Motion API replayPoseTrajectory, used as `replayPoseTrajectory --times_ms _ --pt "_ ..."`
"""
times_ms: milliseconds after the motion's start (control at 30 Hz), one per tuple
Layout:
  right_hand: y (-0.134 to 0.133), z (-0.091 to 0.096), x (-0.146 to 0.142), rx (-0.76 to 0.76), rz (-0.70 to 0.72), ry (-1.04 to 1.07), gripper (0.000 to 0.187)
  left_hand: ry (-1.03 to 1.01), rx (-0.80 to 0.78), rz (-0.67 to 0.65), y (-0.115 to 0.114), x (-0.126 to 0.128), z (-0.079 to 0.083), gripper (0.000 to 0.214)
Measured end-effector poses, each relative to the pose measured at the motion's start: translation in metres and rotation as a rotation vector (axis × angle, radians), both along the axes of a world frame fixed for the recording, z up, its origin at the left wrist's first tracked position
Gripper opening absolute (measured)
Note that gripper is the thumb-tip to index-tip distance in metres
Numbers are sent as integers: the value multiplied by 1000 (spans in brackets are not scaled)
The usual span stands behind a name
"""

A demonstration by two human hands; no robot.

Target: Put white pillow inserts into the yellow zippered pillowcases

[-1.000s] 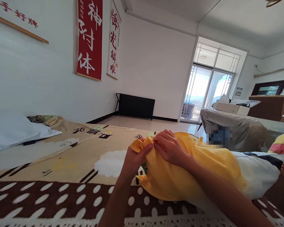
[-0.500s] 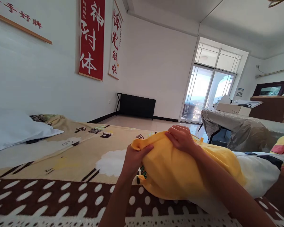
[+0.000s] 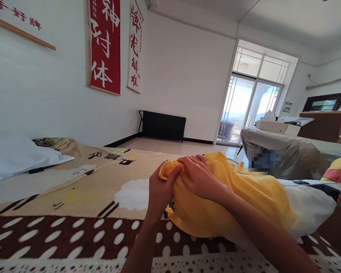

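Observation:
A yellow pillowcase is pulled part of the way over a white pillow, whose bare end sticks out to the right. At the pillowcase's left end, my left hand is closed on a bunched corner, thumb on top. Right beside it, almost touching, my right hand grips the fabric from above with curled fingers. Small ties or tabs hang from the case's edges. Both the case and the pillow lie on a patterned blanket.
To the left lies a white pillow. A pink-and-yellow cushion is at the right edge. Beyond the bed stand a plastic-covered table bearing boxes and a folded black table against the wall.
My right hand has moved left along the pillowcase, close to my left hand. The fabric it held before now stands up in a loose fold. My left hand stays at the corner.

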State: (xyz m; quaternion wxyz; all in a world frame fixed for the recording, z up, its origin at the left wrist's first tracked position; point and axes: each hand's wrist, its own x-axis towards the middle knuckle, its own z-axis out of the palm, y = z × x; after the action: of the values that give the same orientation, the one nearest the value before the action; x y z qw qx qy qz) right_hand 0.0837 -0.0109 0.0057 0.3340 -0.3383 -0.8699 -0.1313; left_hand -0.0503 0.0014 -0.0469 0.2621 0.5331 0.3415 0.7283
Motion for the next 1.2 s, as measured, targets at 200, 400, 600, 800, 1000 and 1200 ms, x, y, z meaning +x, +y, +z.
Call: replayPoseTrajectory --times_ms 200,400,600,800,1000,1200 --pt "18 -3 2 -172 81 177 7 -142 -113 -278 7 -12 -5 42" --pt "22 1 9 -202 112 401 8 -173 -26 -565 10 -27 -9 40" --pt "26 -1 10 -169 166 462 11 -172 -108 -389 11 -17 -7 29" --pt "26 -4 10 89 188 362 8 -115 -170 -195 1 -11 -1 36" --pt "32 -5 10 217 292 257 15 -172 -144 -101 -1 -8 1 37" --pt "31 -5 11 296 302 118 21 -84 -51 -100 -3 -9 5 32"
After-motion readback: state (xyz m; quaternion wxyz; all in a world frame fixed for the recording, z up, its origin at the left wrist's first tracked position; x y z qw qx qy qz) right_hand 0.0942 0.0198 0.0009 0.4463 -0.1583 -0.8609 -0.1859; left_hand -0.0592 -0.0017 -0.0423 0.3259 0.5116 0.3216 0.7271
